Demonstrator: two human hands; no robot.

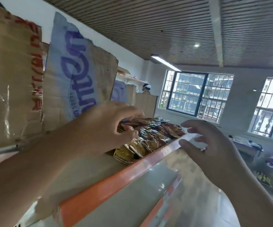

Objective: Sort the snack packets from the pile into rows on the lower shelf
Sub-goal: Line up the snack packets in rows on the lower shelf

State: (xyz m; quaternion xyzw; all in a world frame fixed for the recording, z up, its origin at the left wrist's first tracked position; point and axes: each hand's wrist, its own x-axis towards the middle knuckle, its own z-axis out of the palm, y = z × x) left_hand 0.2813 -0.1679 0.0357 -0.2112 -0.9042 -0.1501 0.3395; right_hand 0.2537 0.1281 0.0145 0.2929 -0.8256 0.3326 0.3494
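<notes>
Small snack packets (150,136) in gold, brown and dark blue foil lie in overlapping rows on a shelf with an orange front edge (116,179). My left hand (106,126) reaches over the shelf, its fingers pinched on a brown packet (132,122) at the back of the rows. My right hand (206,141) hovers at the shelf's front edge with spread fingers and holds nothing. A gold packet (124,154) lies nearest me, at the end of the front row.
Torn cardboard sheets (76,74) with red and purple print stand behind the shelf as a back wall. A second orange-edged shelf (165,199) shows below. Barred windows (196,94) and a cluttered table (247,145) lie to the right. A person (146,87) stands far off.
</notes>
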